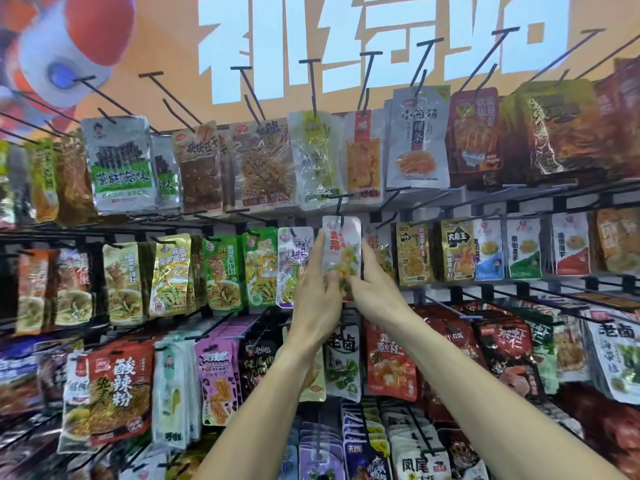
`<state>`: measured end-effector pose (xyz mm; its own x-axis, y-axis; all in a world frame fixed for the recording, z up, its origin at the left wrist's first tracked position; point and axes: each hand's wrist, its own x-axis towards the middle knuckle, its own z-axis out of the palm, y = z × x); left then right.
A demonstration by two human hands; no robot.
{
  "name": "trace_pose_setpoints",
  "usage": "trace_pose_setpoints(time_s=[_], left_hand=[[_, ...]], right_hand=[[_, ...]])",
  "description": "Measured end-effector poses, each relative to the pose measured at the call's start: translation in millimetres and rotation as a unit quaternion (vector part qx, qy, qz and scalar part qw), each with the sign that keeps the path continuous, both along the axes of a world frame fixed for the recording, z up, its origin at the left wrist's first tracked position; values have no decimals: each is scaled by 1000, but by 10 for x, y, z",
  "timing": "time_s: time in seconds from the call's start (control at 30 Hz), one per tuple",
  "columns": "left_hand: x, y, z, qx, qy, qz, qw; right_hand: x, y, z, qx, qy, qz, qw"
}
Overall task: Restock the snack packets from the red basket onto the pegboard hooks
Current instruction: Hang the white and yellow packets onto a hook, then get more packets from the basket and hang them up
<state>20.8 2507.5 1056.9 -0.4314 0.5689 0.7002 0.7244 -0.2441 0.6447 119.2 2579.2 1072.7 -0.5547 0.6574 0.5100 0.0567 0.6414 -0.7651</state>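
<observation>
From the head camera, both hands grasp one white foil snack packet with red lettering and yellow food print [341,251], hanging on a black metal peg hook [338,206] in the middle row: the left hand [317,289] pinches its left edge, the right hand [372,285] its right edge.

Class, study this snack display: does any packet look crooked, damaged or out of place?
Nothing stands out. The rows hang straight; only the white packet, held between the left hand and right hand, sits at its hook's front end.
</observation>
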Motion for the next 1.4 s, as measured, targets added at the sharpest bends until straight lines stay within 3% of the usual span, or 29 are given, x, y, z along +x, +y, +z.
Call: trace_pose_setpoints(time_s=[0.37,0.83,1.0,1.17,1.3,1.4], left_hand=[[56,-26,25,-3,-52,10,999],[195,-124,-215,-8,-4,92,996],[371,-233,-285,29,10,136,990],[1008,-377,-950,31,136,185,973],[1801,-427,-1951,-67,148,110,980],[2326,-468,-2880,-189,84,35,978]], right_hand=[[207,-138,21,-4,-3,17,1000],[451,-125,-245,11,21,40,999],[826,-81,-438,14,18,43,999],[1531,-134,-980,49,7,26,998],[2234,-184,-1901,33,-66,5,997],[2895,-224,-2823,-41,-130,-24,990]])
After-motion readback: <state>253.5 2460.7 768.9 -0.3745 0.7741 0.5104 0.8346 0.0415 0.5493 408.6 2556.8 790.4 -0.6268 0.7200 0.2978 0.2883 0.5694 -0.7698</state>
